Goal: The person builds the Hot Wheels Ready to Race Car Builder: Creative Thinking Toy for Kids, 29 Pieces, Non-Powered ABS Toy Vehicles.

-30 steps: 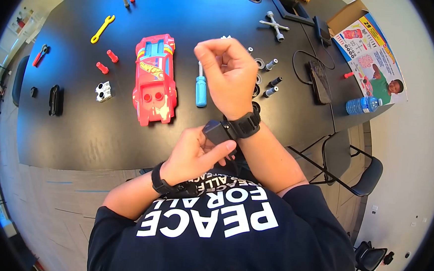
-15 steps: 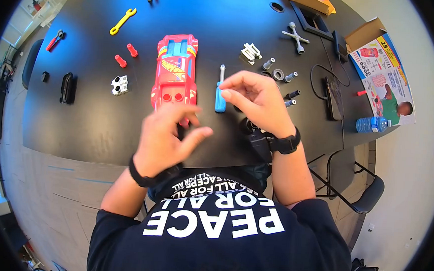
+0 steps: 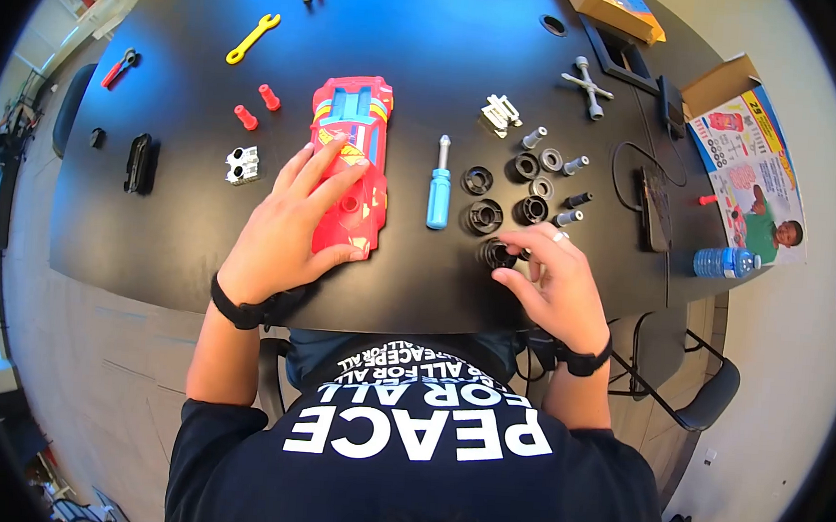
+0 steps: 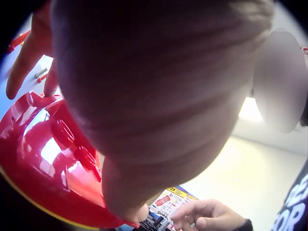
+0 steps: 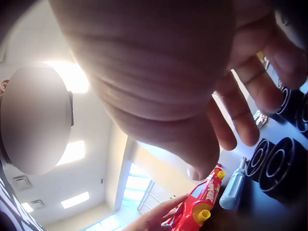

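A red toy car body (image 3: 372,204) lies on the black table, its yellow markings partly hidden by my left hand (image 3: 281,224). That hand rests over the car with its fingers spread along the top and the thumb at its near end. My right hand (image 3: 565,284) hovers beside a black toy wheel (image 3: 497,256) near the front edge, fingers loosely bent. In the right wrist view its fingertips hang apart from the wheels (image 5: 281,168), pinching nothing. Between the hands lies a toy screwdriver (image 3: 439,200) with a blue handle.
Several black wheels (image 3: 484,217) and grey bolts (image 3: 577,165) stand on the right, with a cross wrench (image 3: 587,88) behind. Left are red bolts (image 3: 245,116), a silver engine piece (image 3: 242,165) and a yellow wrench (image 3: 254,39). A water bottle (image 3: 724,263) lies near the box (image 3: 754,167).
My hands have come apart from each other at the wrists. The left moved onto the car body; the right moved right and down to the nearest wheel.
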The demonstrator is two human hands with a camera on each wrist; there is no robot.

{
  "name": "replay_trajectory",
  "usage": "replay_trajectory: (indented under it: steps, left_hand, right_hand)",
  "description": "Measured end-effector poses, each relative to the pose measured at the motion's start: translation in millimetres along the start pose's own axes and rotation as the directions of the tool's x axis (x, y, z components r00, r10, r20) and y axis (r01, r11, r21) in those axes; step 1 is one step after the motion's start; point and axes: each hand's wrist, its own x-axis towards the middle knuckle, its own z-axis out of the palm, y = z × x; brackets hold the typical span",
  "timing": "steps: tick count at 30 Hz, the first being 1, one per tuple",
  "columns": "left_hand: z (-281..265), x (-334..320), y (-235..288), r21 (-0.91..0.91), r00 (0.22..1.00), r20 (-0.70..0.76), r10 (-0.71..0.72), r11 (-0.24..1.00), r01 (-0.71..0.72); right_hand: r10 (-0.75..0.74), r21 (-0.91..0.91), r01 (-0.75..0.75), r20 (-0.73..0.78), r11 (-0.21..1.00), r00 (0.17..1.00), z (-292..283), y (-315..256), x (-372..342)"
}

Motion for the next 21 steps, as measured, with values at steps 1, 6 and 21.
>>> replay_trajectory:
  steps: [1,6,21]
  left_hand:
    - [0.5,-3.8,-0.3,-0.015,1.000,-0.005,0.003,1.000,-0.003]
    - [-7.8,-25.4,-6.1,-0.035,0.999,0.027,0.042,0.999,-0.041]
    - [-5.6,-44.1,-27.3,0.007,0.971,-0.107,-0.213,0.977,0.215]
  right_hand:
    - [-0.006,0.010,0.006,0.006,1.000,1.000,1.3,2.7,-3.4]
    - [0.013,0.012,-0.011,-0.109,1.000,0.994,11.2,16.6,-14.1]
    - [-0.020,-0.170,0.001,-0.107,0.986,0.994,32.7,35.6,-16.0]
